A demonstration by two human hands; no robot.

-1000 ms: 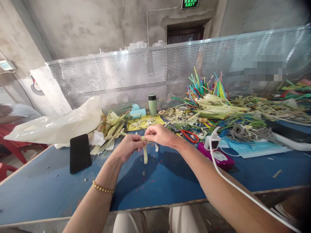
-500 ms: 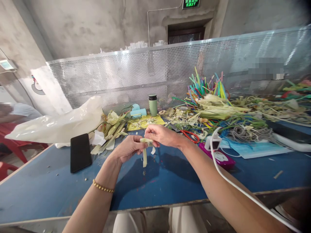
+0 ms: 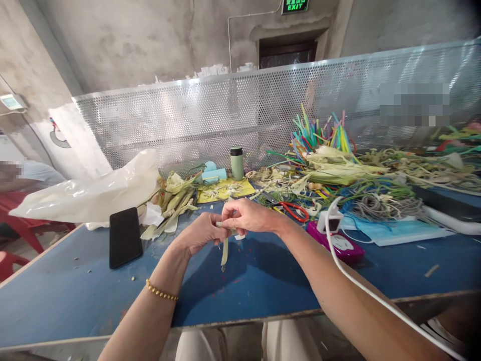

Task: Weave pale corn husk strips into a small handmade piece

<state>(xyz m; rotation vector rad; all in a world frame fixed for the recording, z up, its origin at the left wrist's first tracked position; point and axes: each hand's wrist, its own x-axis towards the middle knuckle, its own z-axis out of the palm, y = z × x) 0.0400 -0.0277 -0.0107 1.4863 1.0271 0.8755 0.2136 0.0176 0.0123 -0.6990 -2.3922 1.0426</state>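
My left hand [image 3: 201,231] and my right hand [image 3: 246,216] meet above the middle of the blue table [image 3: 263,281]. Both pinch a pale green husk strip [image 3: 224,250], whose loose end hangs down towards the tabletop. The fingers of each hand are closed on the strip's upper part, which they hide. A gold bead bracelet [image 3: 161,292] circles my left wrist.
A black phone [image 3: 125,237] lies at the left beside a white plastic bag [image 3: 90,190] and corn husks [image 3: 175,200]. Red-handled scissors [image 3: 295,210], a magenta power strip [image 3: 340,244] with a white cable, a green flask [image 3: 236,163], coloured strips and a perforated metal screen lie behind.
My right hand has come down and closer over my left fingers, folding the strip's top. The short side tail seen earlier is now tucked out of sight.
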